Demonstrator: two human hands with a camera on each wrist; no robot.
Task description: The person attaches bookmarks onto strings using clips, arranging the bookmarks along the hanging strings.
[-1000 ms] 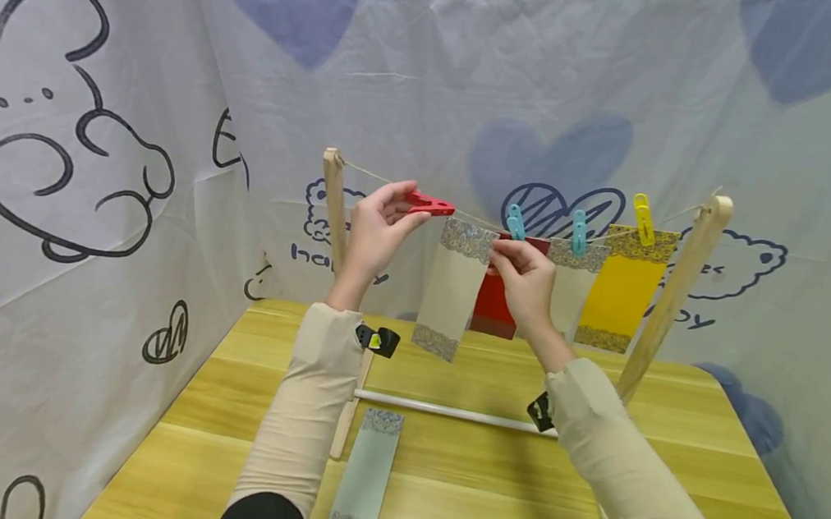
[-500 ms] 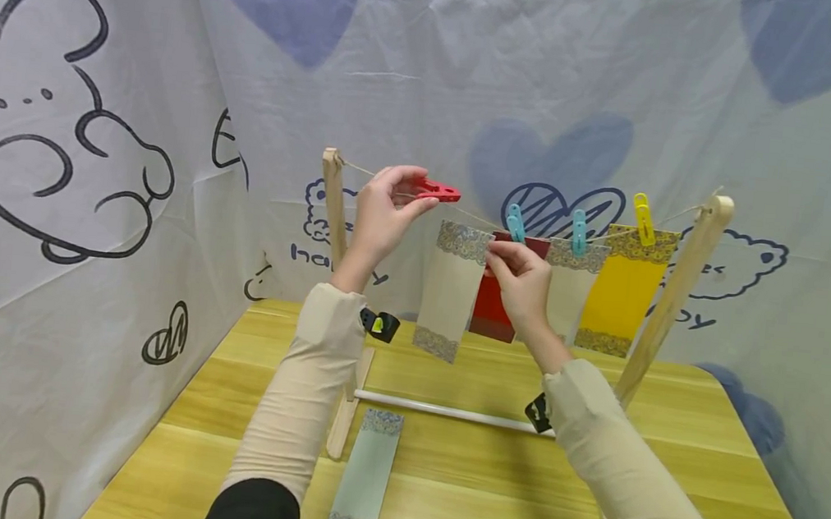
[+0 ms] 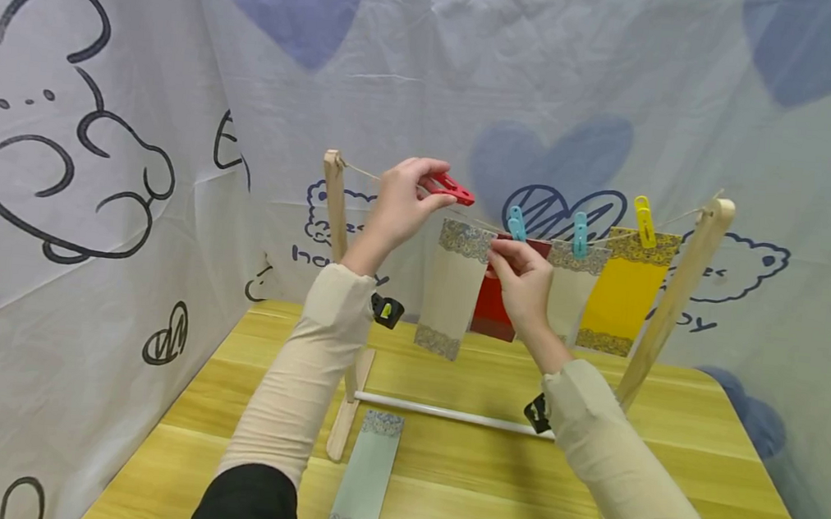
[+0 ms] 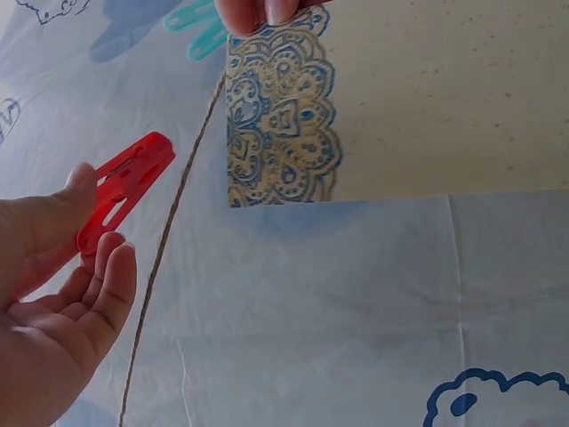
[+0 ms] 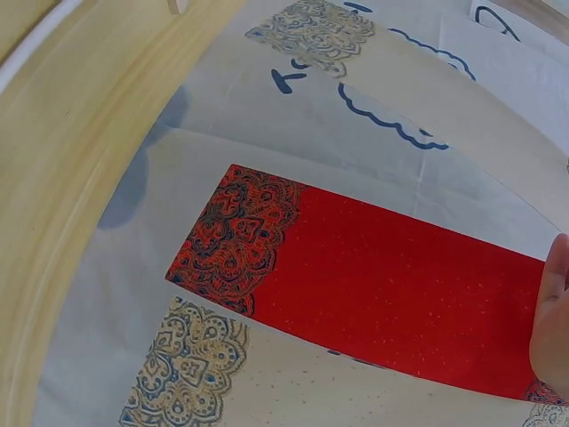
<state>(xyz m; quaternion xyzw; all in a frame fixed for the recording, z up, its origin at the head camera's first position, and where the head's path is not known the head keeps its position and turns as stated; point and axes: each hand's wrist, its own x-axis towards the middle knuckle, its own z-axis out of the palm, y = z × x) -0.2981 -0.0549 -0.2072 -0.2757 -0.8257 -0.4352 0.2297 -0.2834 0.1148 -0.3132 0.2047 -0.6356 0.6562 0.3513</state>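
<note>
My left hand point(image 3: 401, 209) pinches a red clothespin point(image 3: 455, 189) just above the cord point(image 4: 160, 240); in the left wrist view the clothespin is apart from the cord. With my right hand point(image 3: 523, 281) I pinch the upper right corner of a cream card point(image 3: 453, 292) with patterned ends, which hangs down by the cord. Behind that hand a red card point(image 3: 493, 307) hangs under a blue clothespin point(image 3: 517, 223). Farther right, another cream card point(image 3: 567, 293) hangs from a second blue clothespin point(image 3: 580, 234), and a yellow card point(image 3: 620, 294) from a yellow clothespin point(image 3: 644, 222).
Two wooden posts, left point(image 3: 333, 203) and right point(image 3: 680, 291), carry the cord. A white rod point(image 3: 447, 411) joins them low down. One pale card point(image 3: 367, 478) lies on the wooden table point(image 3: 476, 504). Printed cloth point(image 3: 433, 63) surrounds the table.
My left hand has moved up and to the right with the red clothespin, which now tilts down to the right. The right hand and its cream card have shifted only slightly.
</note>
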